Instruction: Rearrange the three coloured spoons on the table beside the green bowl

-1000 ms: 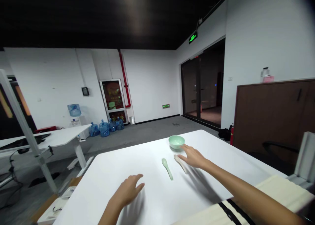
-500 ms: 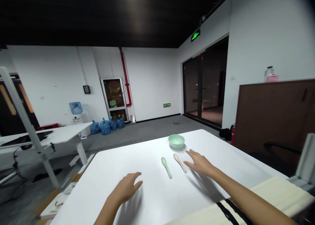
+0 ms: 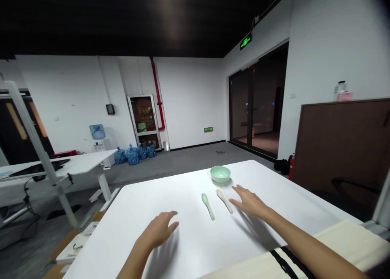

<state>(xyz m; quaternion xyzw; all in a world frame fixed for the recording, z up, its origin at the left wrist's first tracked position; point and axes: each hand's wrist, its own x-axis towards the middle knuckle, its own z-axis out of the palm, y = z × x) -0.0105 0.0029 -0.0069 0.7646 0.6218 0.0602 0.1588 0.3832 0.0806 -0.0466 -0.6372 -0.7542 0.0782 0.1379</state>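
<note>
Toward the far edge of the white table (image 3: 137,205) stands a pale green bowl (image 3: 220,175). In front of it lie two spoons side by side: a green spoon (image 3: 208,207) on the left and a cream spoon (image 3: 224,201) on the right. My right hand (image 3: 250,201) hovers just right of the cream spoon, fingers apart and holding nothing. Over the table to the left of the green spoon is my left hand (image 3: 161,230), also open, with a gap between thumb and fingers. Neither hand appears to touch the bowl or a spoon.
Cream cloth with black straps (image 3: 283,262) lies along the near right side. A brown cabinet (image 3: 341,144) stands to the right. Open boxes (image 3: 71,246) sit below the table's left edge. Another white desk (image 3: 88,165) and several blue water jugs (image 3: 132,155) are farther back left.
The whole view has shifted slightly, so the room and table sit a little farther right. Both hands keep nearly the same open pose; bowl and spoons stay in place on the table.
</note>
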